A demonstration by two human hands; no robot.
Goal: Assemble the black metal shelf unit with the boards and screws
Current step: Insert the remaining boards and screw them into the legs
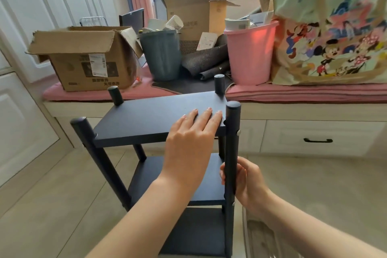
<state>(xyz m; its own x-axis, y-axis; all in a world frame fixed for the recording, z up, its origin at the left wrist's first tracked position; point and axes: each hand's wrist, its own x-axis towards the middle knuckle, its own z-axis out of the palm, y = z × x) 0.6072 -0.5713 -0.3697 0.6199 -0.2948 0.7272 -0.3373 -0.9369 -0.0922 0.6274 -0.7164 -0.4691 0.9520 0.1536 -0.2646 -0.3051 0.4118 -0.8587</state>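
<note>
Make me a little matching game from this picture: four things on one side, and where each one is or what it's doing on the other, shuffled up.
Things:
1. left hand
2. right hand
3. pink bucket
4. cardboard box

States:
A. stands on the window seat next to the cartoon bag
B. lies flat on the top board
C. sits open at the left end of the window seat
D. grips the near right post

Pairs: 1-B, 2-D, 3-A, 4-C
</note>
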